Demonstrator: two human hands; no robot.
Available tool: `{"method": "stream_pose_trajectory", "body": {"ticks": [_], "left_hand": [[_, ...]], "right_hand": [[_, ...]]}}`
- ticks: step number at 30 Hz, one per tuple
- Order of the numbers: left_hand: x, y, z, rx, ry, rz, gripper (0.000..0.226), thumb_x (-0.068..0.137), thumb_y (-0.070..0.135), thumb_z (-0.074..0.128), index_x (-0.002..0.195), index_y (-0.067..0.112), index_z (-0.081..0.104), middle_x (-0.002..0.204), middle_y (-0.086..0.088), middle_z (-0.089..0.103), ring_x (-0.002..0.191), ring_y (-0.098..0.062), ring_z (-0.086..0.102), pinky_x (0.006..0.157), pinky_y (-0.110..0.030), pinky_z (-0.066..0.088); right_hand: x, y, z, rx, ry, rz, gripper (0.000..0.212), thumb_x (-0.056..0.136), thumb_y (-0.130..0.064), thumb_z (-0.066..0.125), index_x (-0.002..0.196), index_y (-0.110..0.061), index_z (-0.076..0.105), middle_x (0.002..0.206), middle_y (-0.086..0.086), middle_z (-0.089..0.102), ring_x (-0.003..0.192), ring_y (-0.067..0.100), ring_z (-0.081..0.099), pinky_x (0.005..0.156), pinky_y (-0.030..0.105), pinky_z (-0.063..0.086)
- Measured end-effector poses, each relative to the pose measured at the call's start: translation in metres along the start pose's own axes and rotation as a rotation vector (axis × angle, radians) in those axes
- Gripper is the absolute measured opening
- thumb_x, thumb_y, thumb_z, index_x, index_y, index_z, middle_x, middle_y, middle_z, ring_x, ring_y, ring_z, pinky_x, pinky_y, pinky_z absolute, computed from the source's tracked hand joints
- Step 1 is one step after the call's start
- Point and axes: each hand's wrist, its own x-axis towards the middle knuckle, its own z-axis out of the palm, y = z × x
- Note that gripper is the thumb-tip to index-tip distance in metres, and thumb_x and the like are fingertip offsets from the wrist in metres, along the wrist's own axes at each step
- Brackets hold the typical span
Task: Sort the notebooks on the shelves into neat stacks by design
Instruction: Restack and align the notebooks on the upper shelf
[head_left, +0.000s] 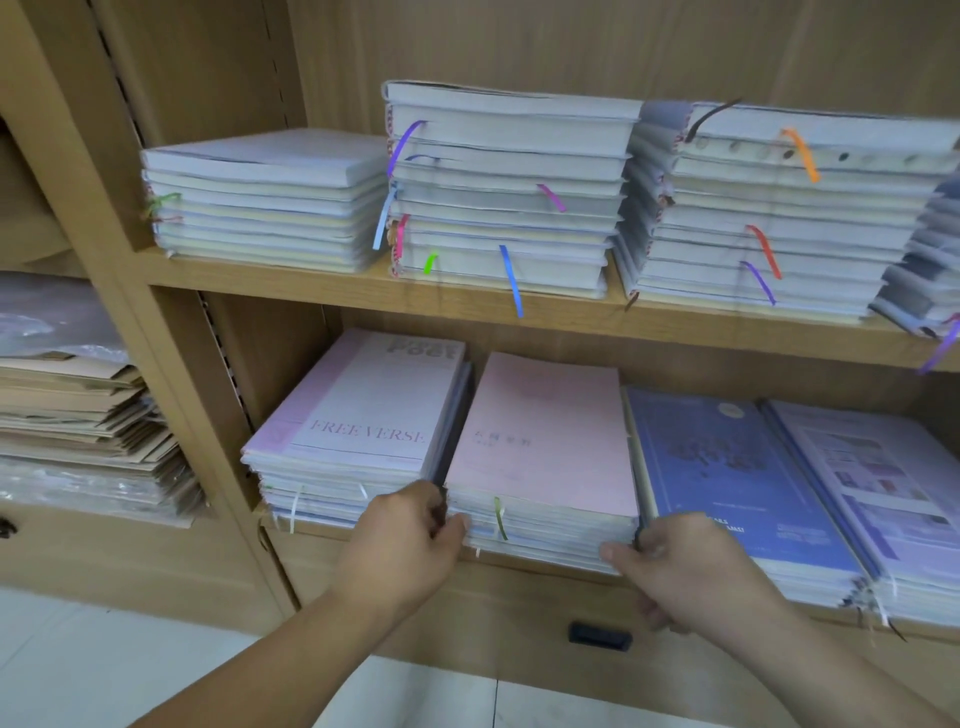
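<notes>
Gripping the pink-topped stack (540, 452) of notebooks at its two front corners, left hand (402, 540) curled round the left corner, right hand (691, 566) curled round the right one, both clamped on it. Lying flat on the lower shelf (322, 527), directly between the hands. Just left of the left hand, the "FREE VERSE" stack (363, 415); just beyond the right hand, the blue-covered stack (727, 467). High above both hands, ribboned stacks (498, 208) on the upper shelf (291, 283). Below the right hand, a dark drawer handle (600, 635).
</notes>
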Motion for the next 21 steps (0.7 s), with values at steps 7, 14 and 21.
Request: {"method": "stream_pose_trajectory", "body": {"ticks": [7, 14, 21], "left_hand": [[0.01, 0.005, -0.001, 0.185, 0.017, 0.187, 0.032, 0.101, 0.044, 0.052, 0.081, 0.019, 0.051, 0.067, -0.001, 0.063, 0.064, -0.026, 0.062, 0.056, -0.037, 0.047], [0.02, -0.01, 0.002, 0.201, 0.026, 0.226, 0.029, 0.1, 0.033, 0.06, 0.083, 0.012, 0.068, 0.069, 0.0, 0.07, 0.06, -0.019, 0.066, 0.06, -0.036, 0.054], [0.01, 0.006, -0.012, 0.25, 0.044, 0.205, 0.029, 0.098, 0.041, 0.06, 0.078, 0.021, 0.066, 0.06, 0.006, 0.064, 0.054, -0.012, 0.06, 0.052, -0.032, 0.049]], "right_hand": [[-0.004, -0.022, -0.011, -0.32, 0.138, -0.131, 0.047, 0.096, -0.063, 0.051, 0.081, -0.019, 0.051, 0.085, -0.002, 0.058, 0.084, 0.024, 0.06, 0.069, 0.034, 0.046], [0.0, -0.02, -0.013, -0.437, 0.19, -0.185, 0.05, 0.099, -0.062, 0.048, 0.081, -0.015, 0.056, 0.077, -0.001, 0.052, 0.078, 0.026, 0.054, 0.062, 0.032, 0.037], [-0.005, -0.012, -0.02, -0.301, 0.193, -0.198, 0.051, 0.091, -0.067, 0.056, 0.072, -0.02, 0.061, 0.078, -0.007, 0.064, 0.079, 0.019, 0.061, 0.059, 0.029, 0.04]]}}
